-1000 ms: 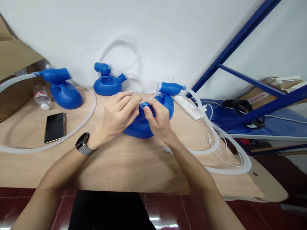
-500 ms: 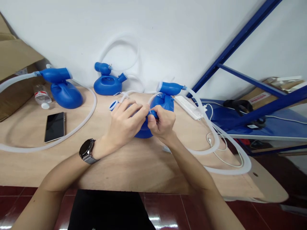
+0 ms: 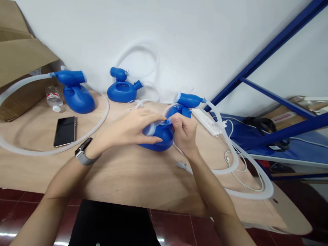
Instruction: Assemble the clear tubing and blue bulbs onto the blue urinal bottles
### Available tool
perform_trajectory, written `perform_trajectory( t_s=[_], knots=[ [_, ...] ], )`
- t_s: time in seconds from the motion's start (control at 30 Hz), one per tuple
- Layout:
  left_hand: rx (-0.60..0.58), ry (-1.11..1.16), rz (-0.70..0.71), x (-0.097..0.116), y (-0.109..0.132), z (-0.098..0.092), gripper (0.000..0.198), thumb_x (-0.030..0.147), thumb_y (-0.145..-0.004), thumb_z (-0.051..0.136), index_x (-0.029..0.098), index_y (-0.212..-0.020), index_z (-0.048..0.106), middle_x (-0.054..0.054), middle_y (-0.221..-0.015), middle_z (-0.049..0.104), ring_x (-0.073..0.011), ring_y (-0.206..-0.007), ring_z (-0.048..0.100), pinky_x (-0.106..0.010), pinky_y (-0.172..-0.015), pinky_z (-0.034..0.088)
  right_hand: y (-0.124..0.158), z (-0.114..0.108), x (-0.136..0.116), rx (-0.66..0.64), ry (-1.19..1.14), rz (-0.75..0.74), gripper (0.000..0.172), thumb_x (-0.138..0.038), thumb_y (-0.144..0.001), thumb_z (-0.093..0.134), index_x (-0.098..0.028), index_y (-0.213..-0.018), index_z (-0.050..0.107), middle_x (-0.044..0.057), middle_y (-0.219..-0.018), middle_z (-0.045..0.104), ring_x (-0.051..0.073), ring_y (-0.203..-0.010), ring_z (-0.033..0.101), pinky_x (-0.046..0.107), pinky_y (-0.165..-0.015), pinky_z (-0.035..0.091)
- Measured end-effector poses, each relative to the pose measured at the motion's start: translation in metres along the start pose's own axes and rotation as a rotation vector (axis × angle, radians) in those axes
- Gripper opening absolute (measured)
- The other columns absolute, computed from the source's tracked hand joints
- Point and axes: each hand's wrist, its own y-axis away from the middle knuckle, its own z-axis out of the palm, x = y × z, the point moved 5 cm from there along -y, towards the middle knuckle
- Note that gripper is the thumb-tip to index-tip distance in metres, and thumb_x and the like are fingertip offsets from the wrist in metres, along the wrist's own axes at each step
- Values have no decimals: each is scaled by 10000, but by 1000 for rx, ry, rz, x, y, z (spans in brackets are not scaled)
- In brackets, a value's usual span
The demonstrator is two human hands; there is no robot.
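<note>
Before me on the table is a blue plastic bottle with a pale translucent rim on one opening. My left hand, watch on its wrist, curls loosely round this rim, thumb below and index finger above. With bent fingers, my right hand pinches a clear plastic piece beside a small blue tip; its exact shape is partly hidden by the fingers. A loose hose end with a small metal clip lies under my right forearm.
Other blue bottles with hoses stand at the left, at the back and behind my right hand. A phone, a water bottle, a cardboard box, a power strip and a blue shelf frame surround them.
My left hand has shifted and turned, its thumb now stretched below the pale rim. The right hand has tilted upward, still pinching near the blue tip. The whole view has shifted slightly.
</note>
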Motion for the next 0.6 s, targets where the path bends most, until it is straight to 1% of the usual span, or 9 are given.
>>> perform_trajectory(
  t_s=[0.03, 0.1, 0.2, 0.27, 0.33, 0.37, 0.43, 0.53, 0.6],
  knots=[
    [-33, 15, -31, -9, 3, -10, 377, 442, -998, 789, 288, -1341, 766, -54, -1247, 830, -276, -1147, 782, -410, -1039, 616, -1, 4, 4, -57, -36, 30, 561, -618, -1177, 449, -249, -805, 649, -11, -705, 649, 175, -641, 613, 332, -653, 482],
    [-66, 11, -145, -34, 12, -32, 350, 471, -979, 787, 287, -1276, 809, -37, -1157, 851, -268, -1044, 807, -387, -987, 624, -2, 12, 17, -157, -39, 58, 462, -644, -1154, 500, -268, -1097, 764, 44, -1039, 816, 243, -966, 766, 404, -913, 589],
    [-27, -14, -376, -93, 36, -65, 372, 559, -979, 739, 246, -1148, 849, -43, -1018, 856, -274, -937, 799, -379, -922, 636, -4, 20, 54, -229, 78, 140, 505, -676, -1083, 617, -274, -1365, 733, 108, -1395, 781, 321, -1337, 706, 540, -1206, 516],
    [37, -56, -527, -138, 59, -83, 389, 562, -989, 687, 213, -1062, 844, -62, -955, 845, -282, -885, 779, -400, -871, 651, -3, 23, 86, -278, 141, 241, 541, -679, -1077, 601, -254, -1385, 733, 133, -1446, 756, 338, -1401, 668, 582, -1275, 466],
    [43, -58, -661, -179, 81, -88, 380, 569, -993, 669, 230, -1029, 837, -64, -977, 841, -288, -906, 767, -423, -897, 666, 1, 26, 118, -352, 168, 355, 561, -676, -1078, 559, -229, -1353, 759, 156, -1466, 748, 349, -1438, 651, 592, -1322, 423],
    [13, -49, -726, -195, 90, -86, 387, 572, -971, 682, 223, -1041, 835, -82, -1028, 843, -304, -941, 768, -425, -892, 673, 4, 27, 133, -393, 166, 424, 575, -679, -1071, 551, -218, -1333, 774, 166, -1475, 748, 353, -1450, 650, 588, -1338, 410],
    [-143, -8, -914, -217, 106, -71, 433, 549, -931, 670, 207, -1146, 827, -125, -1206, 831, -340, -1032, 770, -412, -862, 681, 11, 32, 155, -464, 107, 564, 607, -699, -1058, 541, -213, -1320, 794, 168, -1518, 743, 354, -1478, 650, 568, -1361, 395],
    [-392, 92, -1133, -226, 120, -39, 581, 501, -878, 614, 193, -1345, 770, -181, -1438, 751, -371, -1115, 771, -366, -774, 674, 21, 42, 168, -537, -63, 699, 660, -783, -1018, 555, -251, -1300, 826, 122, -1550, 749, 350, -1522, 641, 540, -1388, 383],
    [-467, 159, -1178, -226, 123, -21, 665, 499, -866, 582, 183, -1434, 724, -208, -1507, 709, -371, -1114, 777, -354, -753, 668, 26, 49, 166, -569, -160, 735, 695, -839, -987, 558, -272, -1264, 849, 96, -1493, 790, 355, -1515, 654, 539, -1387, 401]
  ],
)
